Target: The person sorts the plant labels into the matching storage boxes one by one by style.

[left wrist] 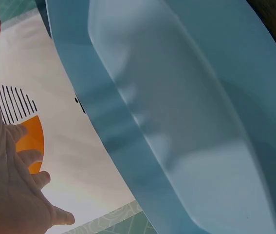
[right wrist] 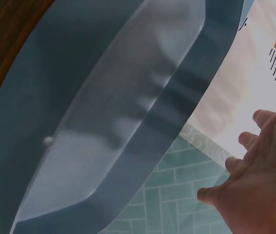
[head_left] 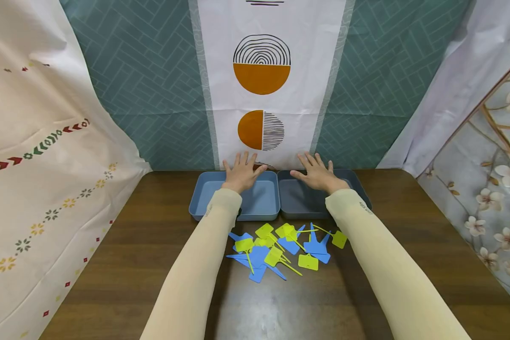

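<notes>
My left hand (head_left: 241,175) is held over the light blue tray (head_left: 261,200), fingers spread and nothing in them. Over the dark grey-blue tray (head_left: 299,200), my right hand (head_left: 318,174) is likewise spread and holds nothing. Both wrist views show the bare inside of each tray, with shadows of the fingers on it. In front of the trays lies a loose pile of yellow plant tags (head_left: 308,262) and blue plant tags (head_left: 258,257), several of each, overlapping one another.
The two trays stand side by side at the far edge of the brown wooden table (head_left: 153,264). Behind them hangs a green and white patterned cloth (head_left: 263,101). Draped fabric (head_left: 34,189) borders the left side, and a flowered cloth (head_left: 493,212) the right.
</notes>
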A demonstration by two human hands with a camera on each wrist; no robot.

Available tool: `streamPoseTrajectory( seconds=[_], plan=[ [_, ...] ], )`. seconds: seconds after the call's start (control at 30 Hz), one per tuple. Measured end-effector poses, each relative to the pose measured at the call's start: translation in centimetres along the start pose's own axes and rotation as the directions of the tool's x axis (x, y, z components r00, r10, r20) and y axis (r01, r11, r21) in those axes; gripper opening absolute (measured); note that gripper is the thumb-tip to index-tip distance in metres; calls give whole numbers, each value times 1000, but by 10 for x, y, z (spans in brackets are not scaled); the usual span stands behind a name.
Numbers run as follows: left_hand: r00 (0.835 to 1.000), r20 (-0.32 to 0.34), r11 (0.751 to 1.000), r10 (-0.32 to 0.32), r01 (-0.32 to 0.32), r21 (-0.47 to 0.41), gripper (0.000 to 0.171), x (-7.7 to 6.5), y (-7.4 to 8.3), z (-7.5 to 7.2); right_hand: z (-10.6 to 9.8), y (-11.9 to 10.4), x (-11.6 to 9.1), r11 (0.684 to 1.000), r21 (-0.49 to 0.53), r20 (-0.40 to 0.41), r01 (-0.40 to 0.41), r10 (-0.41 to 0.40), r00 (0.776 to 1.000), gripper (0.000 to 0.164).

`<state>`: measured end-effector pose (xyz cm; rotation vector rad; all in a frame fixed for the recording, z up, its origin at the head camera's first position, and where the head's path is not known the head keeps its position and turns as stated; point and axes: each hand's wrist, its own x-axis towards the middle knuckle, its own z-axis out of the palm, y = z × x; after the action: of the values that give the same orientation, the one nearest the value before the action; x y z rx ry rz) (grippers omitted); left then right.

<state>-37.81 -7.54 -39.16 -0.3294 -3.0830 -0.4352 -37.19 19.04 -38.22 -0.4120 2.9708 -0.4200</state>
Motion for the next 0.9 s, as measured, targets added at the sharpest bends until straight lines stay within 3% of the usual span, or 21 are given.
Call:
streamPoseTrajectory(
  seconds=[0.23, 0.47, 0.73, 0.9],
  plan=[
    [1000, 0, 1000, 4, -4, 15, 76, 1, -4, -1, 1, 2, -1, 1000, 6, -4, 15, -15, 1000, 84],
    [1000, -2, 999, 26, -26, -18, 74, -2, 1, -3, 5, 15, 2, 998, 7, -18, 60, -60, 998, 97],
    [999, -10, 999, 47, -47, 1, 76, -2, 3, -4, 2, 26, 0, 996, -13, -22, 89, -90, 996, 88],
    [997, -6, 997, 80, -80, -5, 78, -4, 3, -5, -6, 27, -7, 992, 11, -37, 124, -123, 992, 91]
  ],
)
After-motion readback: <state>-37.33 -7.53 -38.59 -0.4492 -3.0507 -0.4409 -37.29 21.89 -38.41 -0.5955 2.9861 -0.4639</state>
